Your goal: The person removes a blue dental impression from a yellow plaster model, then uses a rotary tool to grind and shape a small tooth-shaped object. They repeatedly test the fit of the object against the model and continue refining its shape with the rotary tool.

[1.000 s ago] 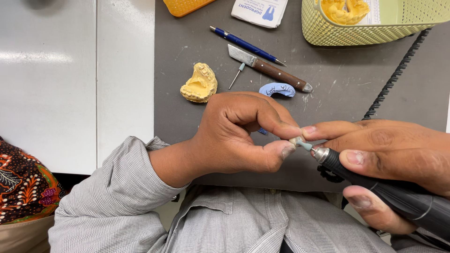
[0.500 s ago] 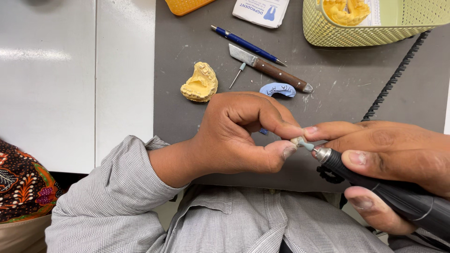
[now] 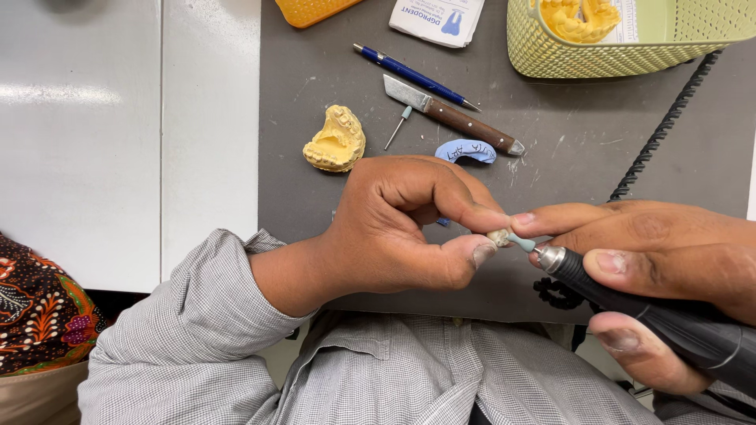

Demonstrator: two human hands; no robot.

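My left hand [image 3: 402,228] pinches a tiny pale tooth-like piece [image 3: 497,236] between thumb and forefinger. My right hand [image 3: 661,267] grips a black rotary handpiece [image 3: 654,311] whose small light-blue tip [image 3: 521,243] touches that piece. My right forefinger rests against my left fingertips. Both hands hover over the near edge of a dark grey mat [image 3: 315,181].
On the mat lie a yellow plaster jaw cast [image 3: 337,142], a wooden-handled knife [image 3: 453,116], a blue pen [image 3: 413,76], a thin small tool [image 3: 398,127] and a blue curved piece [image 3: 468,149]. A yellow-green basket [image 3: 598,55] holding a cast stands back right. White tabletop [image 3: 118,142] lies left.
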